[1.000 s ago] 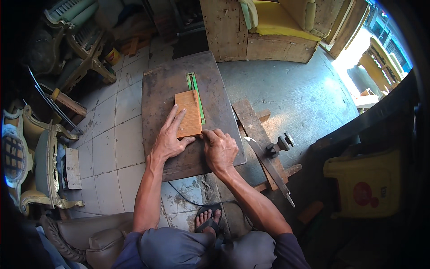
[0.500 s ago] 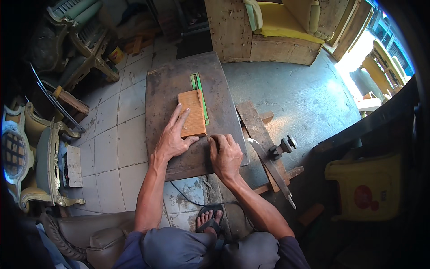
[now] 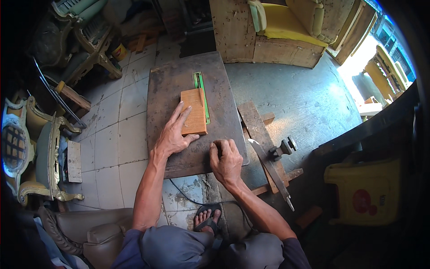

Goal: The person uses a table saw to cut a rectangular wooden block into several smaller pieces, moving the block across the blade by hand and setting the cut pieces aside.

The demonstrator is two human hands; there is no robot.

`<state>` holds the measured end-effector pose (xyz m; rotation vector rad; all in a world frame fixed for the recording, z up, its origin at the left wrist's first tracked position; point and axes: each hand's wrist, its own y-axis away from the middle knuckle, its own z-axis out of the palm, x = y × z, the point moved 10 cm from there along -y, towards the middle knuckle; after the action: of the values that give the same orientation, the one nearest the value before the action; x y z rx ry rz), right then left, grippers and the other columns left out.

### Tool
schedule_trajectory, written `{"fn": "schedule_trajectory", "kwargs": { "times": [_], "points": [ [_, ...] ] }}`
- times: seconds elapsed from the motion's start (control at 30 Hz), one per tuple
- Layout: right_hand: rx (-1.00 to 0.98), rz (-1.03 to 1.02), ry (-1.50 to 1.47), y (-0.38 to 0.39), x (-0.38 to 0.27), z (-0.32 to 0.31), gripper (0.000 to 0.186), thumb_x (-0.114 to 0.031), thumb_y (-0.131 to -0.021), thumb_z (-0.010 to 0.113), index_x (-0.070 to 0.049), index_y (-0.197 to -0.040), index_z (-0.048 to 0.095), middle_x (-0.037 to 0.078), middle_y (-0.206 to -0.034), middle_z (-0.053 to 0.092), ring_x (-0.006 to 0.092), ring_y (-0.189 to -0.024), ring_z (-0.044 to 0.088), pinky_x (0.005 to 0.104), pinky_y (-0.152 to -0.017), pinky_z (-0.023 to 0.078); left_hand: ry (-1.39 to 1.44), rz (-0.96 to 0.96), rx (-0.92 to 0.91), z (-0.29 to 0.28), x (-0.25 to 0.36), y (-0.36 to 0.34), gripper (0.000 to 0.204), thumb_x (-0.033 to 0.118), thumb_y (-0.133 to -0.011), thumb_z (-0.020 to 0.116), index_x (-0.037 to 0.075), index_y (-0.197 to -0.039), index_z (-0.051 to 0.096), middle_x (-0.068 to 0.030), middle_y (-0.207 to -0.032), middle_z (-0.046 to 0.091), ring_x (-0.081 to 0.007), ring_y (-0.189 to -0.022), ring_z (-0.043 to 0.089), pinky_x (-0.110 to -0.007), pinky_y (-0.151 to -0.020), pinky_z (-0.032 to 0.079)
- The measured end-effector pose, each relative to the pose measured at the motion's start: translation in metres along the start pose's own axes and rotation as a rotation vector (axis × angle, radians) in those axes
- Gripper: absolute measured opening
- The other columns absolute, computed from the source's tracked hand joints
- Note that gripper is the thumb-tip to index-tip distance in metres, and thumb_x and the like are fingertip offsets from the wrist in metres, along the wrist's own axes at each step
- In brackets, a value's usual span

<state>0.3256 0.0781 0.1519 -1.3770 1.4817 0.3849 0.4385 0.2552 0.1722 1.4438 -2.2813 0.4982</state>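
Observation:
A reddish-brown wooden block (image 3: 193, 112) lies on the dark, worn tabletop (image 3: 168, 85). Along its right side runs a narrow green slotted strip (image 3: 200, 83), set lengthwise on the table, and the block covers part of it. My left hand (image 3: 171, 134) grips the block, its fingers laid over the left edge and top and its thumb against the near end. Apart from the block, my right hand (image 3: 226, 161) is closed above the table's near right part, fingers curled in. Whatever it may hold is hidden.
Right of the table are a wooden plank (image 3: 260, 127), a long flat blade (image 3: 273, 175) and a metal clamp-like fitting (image 3: 283, 148). A yellow plastic container (image 3: 363, 193) stands at the lower right. Carved chair frames (image 3: 49, 157) line the left. A dark cord (image 3: 183, 195) crosses the floor.
My right hand has drawn back slightly from the block's near corner toward me, its fingers more curled. My left hand stays on the block. The view has shifted a little.

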Motion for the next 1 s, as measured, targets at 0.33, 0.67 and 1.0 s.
{"fn": "schedule_trajectory", "kwargs": {
  "times": [0.33,0.67,1.0],
  "points": [
    [-0.005,-0.012,0.001,0.001,-0.001,-0.001,0.011,-0.016,-0.097,0.074,-0.007,-0.102,0.069,0.015,-0.095,0.066,0.0377,-0.081,0.066,0.0485,-0.075,0.054,0.021,-0.006,0.01,0.0,-0.002,-0.001,0.106,0.025,-0.074,0.097,0.009,-0.165,0.044,-0.0193,-0.178,0.027,-0.0422,-0.158,0.039,-0.048,-0.129,0.041],
    [-0.025,0.005,-0.002,0.001,0.0,0.0,0.011,-0.015,-0.097,0.074,-0.007,-0.101,0.069,0.015,-0.095,0.066,0.038,-0.081,0.067,0.0486,-0.074,0.054,0.026,-0.007,0.011,0.001,-0.005,-0.006,0.106,0.024,-0.075,0.096,0.01,-0.166,0.043,-0.0187,-0.178,0.027,-0.042,-0.157,0.04,-0.048,-0.128,0.041],
    [-0.029,0.001,-0.047,0.0,-0.001,-0.001,0.011,-0.013,-0.095,0.075,-0.007,-0.1,0.068,0.015,-0.093,0.066,0.0376,-0.082,0.067,0.048,-0.075,0.054,0.025,-0.033,0.005,-0.004,-0.007,-0.013,0.105,0.024,-0.074,0.096,0.008,-0.164,0.045,-0.0199,-0.177,0.029,-0.0422,-0.157,0.04,-0.048,-0.128,0.041]
  ]
}}
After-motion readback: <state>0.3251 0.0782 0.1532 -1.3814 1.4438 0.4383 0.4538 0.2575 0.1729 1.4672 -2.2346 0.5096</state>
